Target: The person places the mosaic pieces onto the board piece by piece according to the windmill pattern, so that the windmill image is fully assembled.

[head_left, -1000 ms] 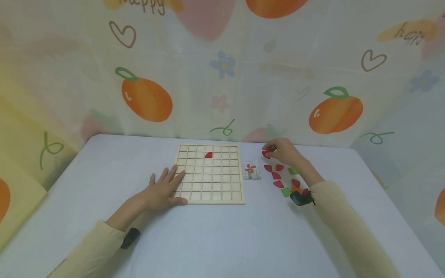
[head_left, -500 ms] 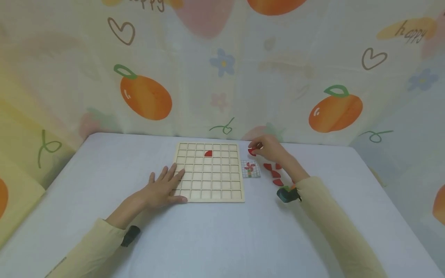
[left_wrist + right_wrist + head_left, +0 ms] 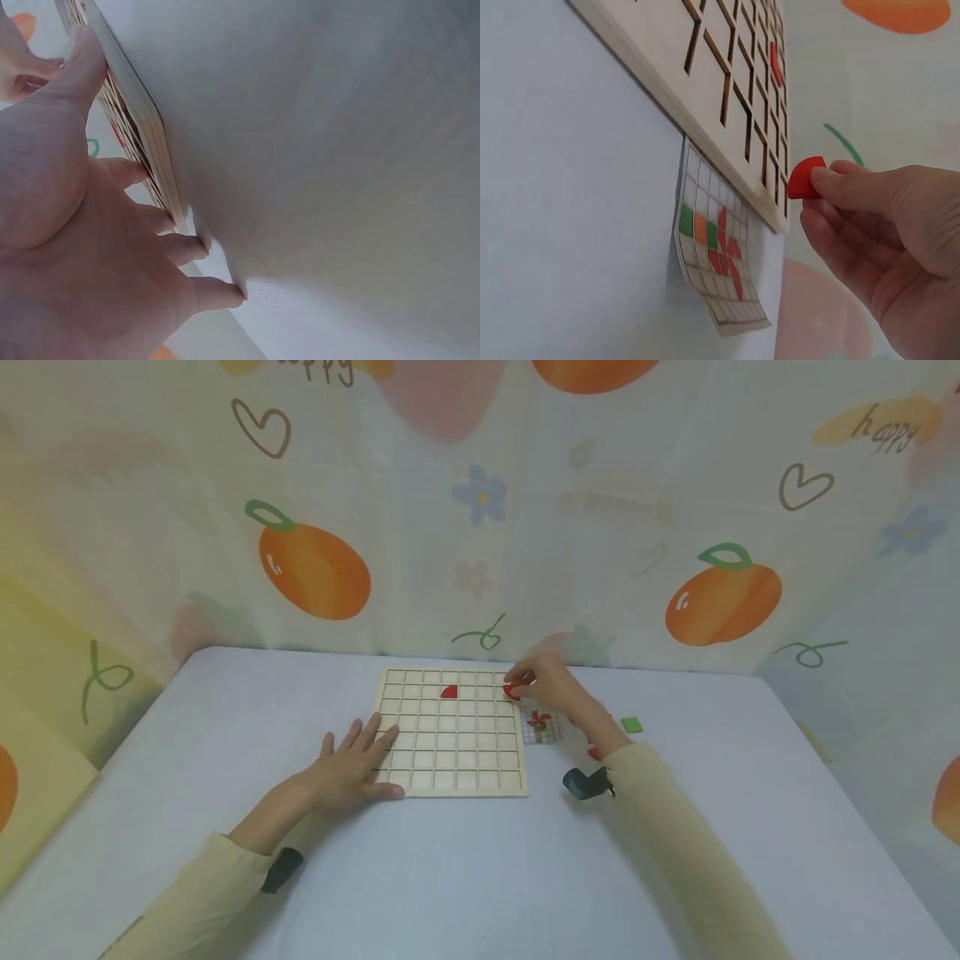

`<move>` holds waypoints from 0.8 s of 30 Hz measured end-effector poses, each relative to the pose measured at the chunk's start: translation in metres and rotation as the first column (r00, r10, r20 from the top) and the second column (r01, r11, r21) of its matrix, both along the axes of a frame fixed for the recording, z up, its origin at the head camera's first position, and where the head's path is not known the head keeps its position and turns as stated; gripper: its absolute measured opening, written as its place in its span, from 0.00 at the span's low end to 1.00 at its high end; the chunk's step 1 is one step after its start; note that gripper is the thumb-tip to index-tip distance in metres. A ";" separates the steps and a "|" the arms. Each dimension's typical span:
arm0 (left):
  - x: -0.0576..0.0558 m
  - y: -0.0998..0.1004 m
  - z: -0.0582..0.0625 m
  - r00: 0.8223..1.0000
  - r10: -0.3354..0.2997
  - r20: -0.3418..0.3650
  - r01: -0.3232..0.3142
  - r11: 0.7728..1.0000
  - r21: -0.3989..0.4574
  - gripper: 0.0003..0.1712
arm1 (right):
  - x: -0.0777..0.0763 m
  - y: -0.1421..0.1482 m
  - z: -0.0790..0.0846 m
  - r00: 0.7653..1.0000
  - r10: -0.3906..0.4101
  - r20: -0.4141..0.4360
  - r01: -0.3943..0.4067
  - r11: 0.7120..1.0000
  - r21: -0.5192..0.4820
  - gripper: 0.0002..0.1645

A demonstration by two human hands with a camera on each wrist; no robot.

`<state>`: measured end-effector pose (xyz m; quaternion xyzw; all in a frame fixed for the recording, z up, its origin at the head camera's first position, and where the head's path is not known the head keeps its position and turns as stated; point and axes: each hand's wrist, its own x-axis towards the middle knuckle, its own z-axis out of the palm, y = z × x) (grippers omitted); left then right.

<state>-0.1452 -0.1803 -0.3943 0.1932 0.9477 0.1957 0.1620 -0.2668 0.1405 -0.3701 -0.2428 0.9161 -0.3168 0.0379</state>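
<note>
The right hand (image 3: 551,683) pinches a red quarter-circle piece (image 3: 802,180) between thumb and fingers, at the far right corner of a pale wooden board (image 3: 450,792) divided into square compartments; whether piece and board touch, I cannot tell. Left of this hand, a second red quarter-circle piece (image 3: 450,692) sits in the middle compartment of the second row from the far edge. Below the right hand, just beside the board, lies a gridded paper card (image 3: 742,306) printed with a red, green and orange flower. To the right of its wrist lies a flat green square piece (image 3: 632,724). The left hand (image 3: 348,774), fingers spread and grasping nothing, rests against the board's near left corner, its thumb touching the edge.
</note>
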 end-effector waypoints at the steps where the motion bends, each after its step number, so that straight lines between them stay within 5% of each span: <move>1: 0.000 0.000 0.000 1.000 0.001 0.000 -0.001 1.000 0.002 0.56 | 0.000 -0.002 -0.001 1.000 -0.009 0.009 0.009 1.000 0.006 0.10; 8: 0.000 0.000 -0.002 1.000 -0.001 -0.016 0.001 1.000 0.010 0.57 | -0.001 -0.011 -0.005 1.000 -0.022 0.018 0.022 1.000 0.020 0.10; 24: 0.003 0.002 0.003 1.000 0.010 -0.024 -0.010 1.000 0.000 0.56 | 0.000 -0.049 -0.015 1.000 0.010 0.022 -0.008 0.993 -0.117 0.07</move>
